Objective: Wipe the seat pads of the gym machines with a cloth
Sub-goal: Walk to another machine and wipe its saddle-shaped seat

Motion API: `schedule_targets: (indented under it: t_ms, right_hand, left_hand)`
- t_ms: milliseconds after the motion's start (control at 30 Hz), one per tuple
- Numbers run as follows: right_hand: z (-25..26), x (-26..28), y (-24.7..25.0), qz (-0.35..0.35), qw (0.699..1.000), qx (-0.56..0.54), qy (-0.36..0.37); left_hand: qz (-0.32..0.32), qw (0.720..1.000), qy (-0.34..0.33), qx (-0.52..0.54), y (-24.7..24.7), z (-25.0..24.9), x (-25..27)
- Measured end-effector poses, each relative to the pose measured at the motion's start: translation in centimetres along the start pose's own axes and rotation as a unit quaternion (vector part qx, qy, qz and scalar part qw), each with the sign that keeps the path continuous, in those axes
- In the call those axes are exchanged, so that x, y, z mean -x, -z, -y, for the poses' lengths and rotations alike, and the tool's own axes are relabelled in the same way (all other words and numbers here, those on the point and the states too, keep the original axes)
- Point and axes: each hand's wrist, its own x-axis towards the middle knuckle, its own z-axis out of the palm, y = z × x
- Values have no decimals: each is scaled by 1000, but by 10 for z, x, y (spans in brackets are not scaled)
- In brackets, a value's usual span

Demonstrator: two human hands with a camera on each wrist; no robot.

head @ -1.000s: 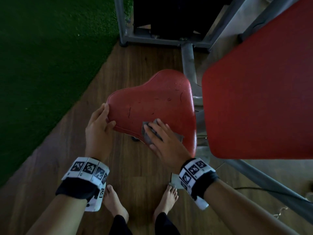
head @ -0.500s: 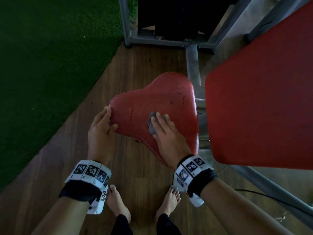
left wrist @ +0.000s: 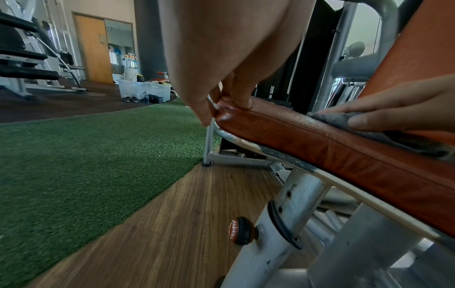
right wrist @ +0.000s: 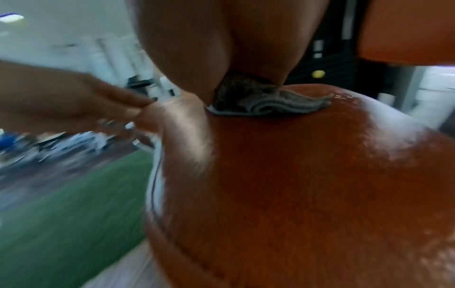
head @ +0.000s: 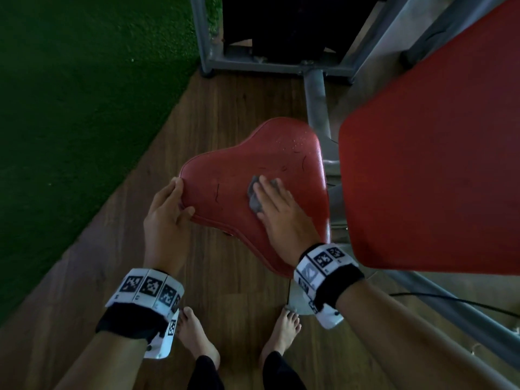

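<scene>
Covering the left part of the head view, a green turf (head: 70, 122) meets a wooden floor (head: 225, 108) on which the person stands with bare feet (head: 197, 342). A big red back pad (head: 436, 164) fills the right side, mounted on a grey metal frame (head: 315, 99). Beside it, lower, is the red seat pad (head: 239, 198), with small cracks and some drops of water on its far end. The left hand (head: 166, 218) holds the left corner of the seat pad: its fingers (left wrist: 204, 109) curl over the edge while the thumb (left wrist: 242, 91) lies on top. The right hand (head: 281, 212) lies flat on the middle of the seat, its fingers (left wrist: 384, 117) straight, pressing a small grey cloth (head: 254, 198) onto the pad. Under the seat, a round black and orange knob (left wrist: 240, 231) sticks out from the post.
</scene>
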Motion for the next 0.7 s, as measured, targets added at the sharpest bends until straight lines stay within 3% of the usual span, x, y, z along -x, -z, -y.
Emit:
schedule_targets:
  t_ms: [200,400,533,700]
  right_hand:
    - [-39,0,7,-65,975,-50,-206]
    - [-21,34,-1,-101,914,-147,-365]
    - [0,67,-11,-68,908,-164,-379]
    - [15,49,-15,-69,947,-79,-303]
  left_hand:
    - [4,1000,-4,2,-1,3,-2]
    - [-1,1000,-3,-3,-4,1,-1]
    - [0,1000,-15,-13,-2,1,-2]
    - [-8,1000,-19,-19,-1,-1,0]
